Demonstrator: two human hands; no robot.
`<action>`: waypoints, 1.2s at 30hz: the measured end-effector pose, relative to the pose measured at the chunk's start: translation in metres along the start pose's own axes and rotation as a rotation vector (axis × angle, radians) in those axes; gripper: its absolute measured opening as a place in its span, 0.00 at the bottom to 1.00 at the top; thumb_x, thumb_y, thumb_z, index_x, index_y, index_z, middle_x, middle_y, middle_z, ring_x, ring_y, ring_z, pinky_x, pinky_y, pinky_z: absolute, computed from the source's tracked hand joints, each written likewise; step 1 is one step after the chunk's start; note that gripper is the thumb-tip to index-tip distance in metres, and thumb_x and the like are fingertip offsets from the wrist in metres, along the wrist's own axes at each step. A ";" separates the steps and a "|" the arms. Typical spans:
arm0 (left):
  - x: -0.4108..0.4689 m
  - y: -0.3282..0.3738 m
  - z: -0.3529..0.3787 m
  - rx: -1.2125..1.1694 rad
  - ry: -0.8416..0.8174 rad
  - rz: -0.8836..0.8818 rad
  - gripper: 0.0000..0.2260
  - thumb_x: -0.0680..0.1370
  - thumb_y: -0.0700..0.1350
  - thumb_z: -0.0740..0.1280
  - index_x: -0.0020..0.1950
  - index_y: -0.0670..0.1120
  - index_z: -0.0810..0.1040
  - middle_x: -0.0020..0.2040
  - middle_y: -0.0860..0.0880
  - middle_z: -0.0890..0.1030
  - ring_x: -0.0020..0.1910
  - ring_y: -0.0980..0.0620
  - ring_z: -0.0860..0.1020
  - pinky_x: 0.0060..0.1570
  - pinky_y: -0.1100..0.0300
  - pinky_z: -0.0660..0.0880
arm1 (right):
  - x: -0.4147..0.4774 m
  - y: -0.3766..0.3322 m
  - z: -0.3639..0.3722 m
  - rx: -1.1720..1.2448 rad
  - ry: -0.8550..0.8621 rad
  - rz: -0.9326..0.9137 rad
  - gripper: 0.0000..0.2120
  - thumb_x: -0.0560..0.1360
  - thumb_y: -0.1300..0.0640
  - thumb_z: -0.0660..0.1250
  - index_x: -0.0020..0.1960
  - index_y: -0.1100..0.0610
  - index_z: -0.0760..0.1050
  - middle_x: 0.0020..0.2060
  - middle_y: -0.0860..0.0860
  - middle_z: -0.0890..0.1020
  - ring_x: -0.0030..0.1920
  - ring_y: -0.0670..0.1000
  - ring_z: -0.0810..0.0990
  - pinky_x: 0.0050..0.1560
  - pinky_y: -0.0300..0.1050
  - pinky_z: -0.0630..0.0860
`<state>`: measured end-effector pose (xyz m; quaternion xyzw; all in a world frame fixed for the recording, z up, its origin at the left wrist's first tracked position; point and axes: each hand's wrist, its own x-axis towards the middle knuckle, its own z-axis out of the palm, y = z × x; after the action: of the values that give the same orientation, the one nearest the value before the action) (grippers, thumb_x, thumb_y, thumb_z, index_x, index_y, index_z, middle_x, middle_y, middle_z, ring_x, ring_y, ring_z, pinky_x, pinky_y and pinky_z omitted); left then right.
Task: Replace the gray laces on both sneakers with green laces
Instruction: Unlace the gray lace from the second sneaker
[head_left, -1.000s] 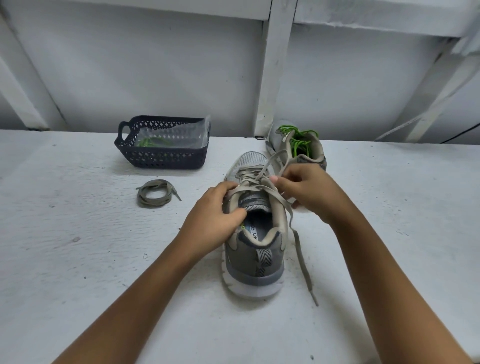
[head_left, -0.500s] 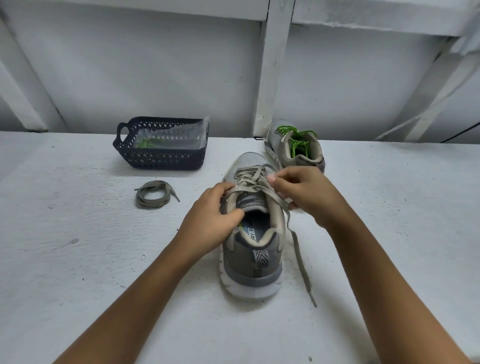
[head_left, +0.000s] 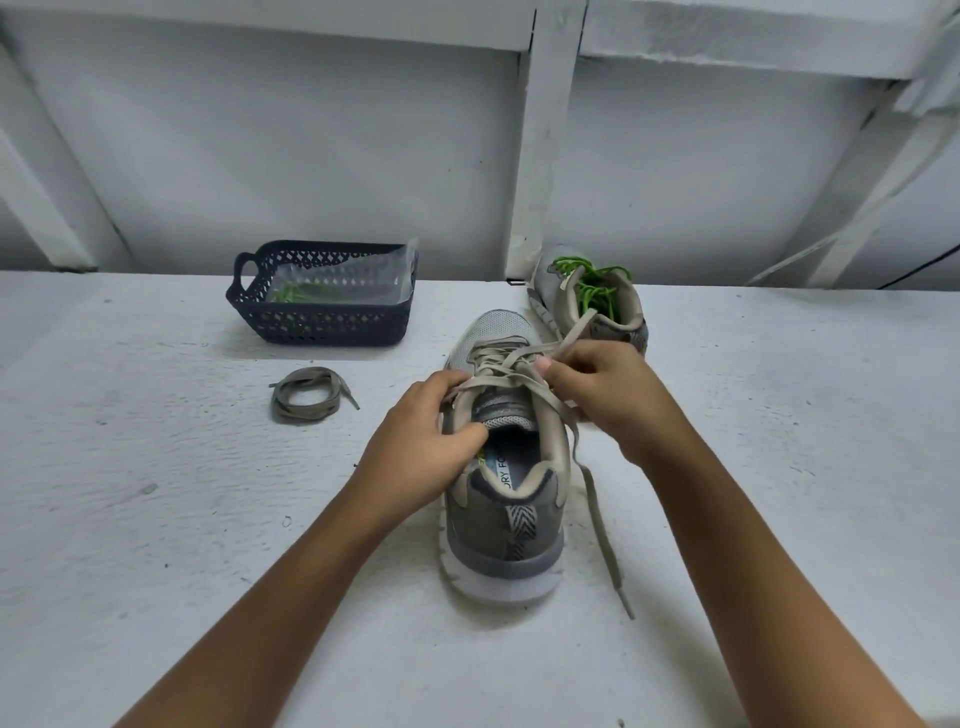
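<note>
Fingers (head_left: 545, 366) of my right hand (head_left: 608, 400) pinch the gray lace (head_left: 574, 332) near the top eyelets, drawing it out, while my left hand (head_left: 426, 447) clamps the near sneaker's (head_left: 506, 493) collar so it cannot slide on the surface (head_left: 156, 519). At one o'clock the far sneaker (head_left: 592, 301) already wears green laces, parked clear. At eleven o'clock the basket (head_left: 322, 293) keeps the spare green lace (head_left: 291, 293); at ten o'clock lies the removed gray lace (head_left: 306, 401).
</note>
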<state>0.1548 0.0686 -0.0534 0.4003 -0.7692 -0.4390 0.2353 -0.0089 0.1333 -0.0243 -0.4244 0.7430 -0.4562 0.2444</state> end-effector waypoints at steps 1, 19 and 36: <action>0.000 0.000 0.000 0.000 0.001 0.003 0.27 0.64 0.53 0.61 0.64 0.55 0.73 0.59 0.54 0.77 0.60 0.57 0.74 0.62 0.52 0.71 | 0.001 0.000 -0.001 0.016 0.022 0.000 0.09 0.77 0.56 0.66 0.44 0.61 0.79 0.31 0.51 0.79 0.33 0.47 0.76 0.31 0.36 0.73; 0.004 0.000 0.003 -0.034 0.141 0.188 0.11 0.79 0.49 0.62 0.59 0.53 0.79 0.55 0.57 0.78 0.55 0.61 0.74 0.54 0.67 0.67 | -0.018 0.012 0.003 -0.002 0.200 -0.083 0.19 0.78 0.45 0.61 0.39 0.58 0.76 0.30 0.48 0.79 0.29 0.43 0.76 0.32 0.38 0.72; 0.067 0.039 -0.022 -0.097 -0.152 -0.030 0.12 0.81 0.39 0.59 0.38 0.46 0.72 0.30 0.52 0.74 0.29 0.57 0.70 0.29 0.67 0.66 | -0.024 0.022 0.022 0.154 0.197 -0.136 0.07 0.75 0.53 0.67 0.44 0.57 0.76 0.37 0.47 0.80 0.37 0.39 0.76 0.38 0.30 0.70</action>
<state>0.1171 0.0143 -0.0081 0.3654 -0.7566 -0.5084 0.1886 0.0116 0.1485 -0.0550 -0.4069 0.6957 -0.5668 0.1708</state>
